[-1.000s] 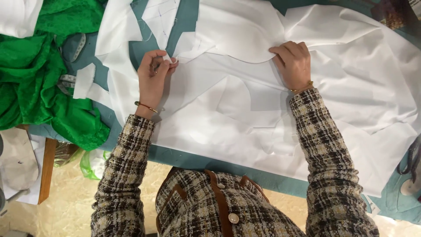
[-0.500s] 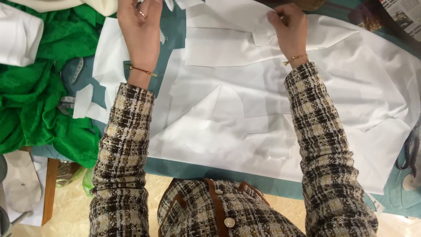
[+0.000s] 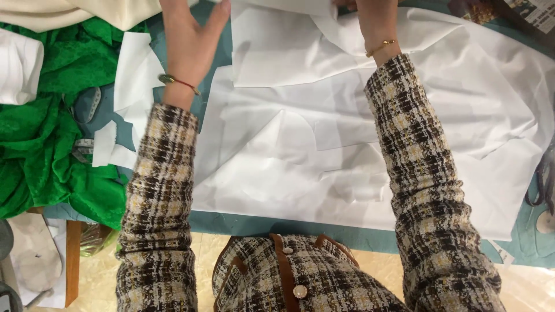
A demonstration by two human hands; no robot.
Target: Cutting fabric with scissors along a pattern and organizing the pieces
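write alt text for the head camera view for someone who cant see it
Seen from above, a person in a checked tweed jacket reaches both arms across a large white cloth spread over a teal table. The left hand hovers open near the cloth's left edge; the right hand rests on the cloth's far part. Crumpled green fabric lies to the left.

Both tweed-sleeved arms stretch away across a large white fabric sheet (image 3: 324, 156) on the teal table (image 3: 254, 222). The left hand (image 3: 191, 37) hovers flat with fingers spread; the right hand (image 3: 376, 17) (mostly cut off by the frame's top) seems to pinch a white cut piece (image 3: 289, 55). Crumpled green cloth (image 3: 46, 144) lies left.
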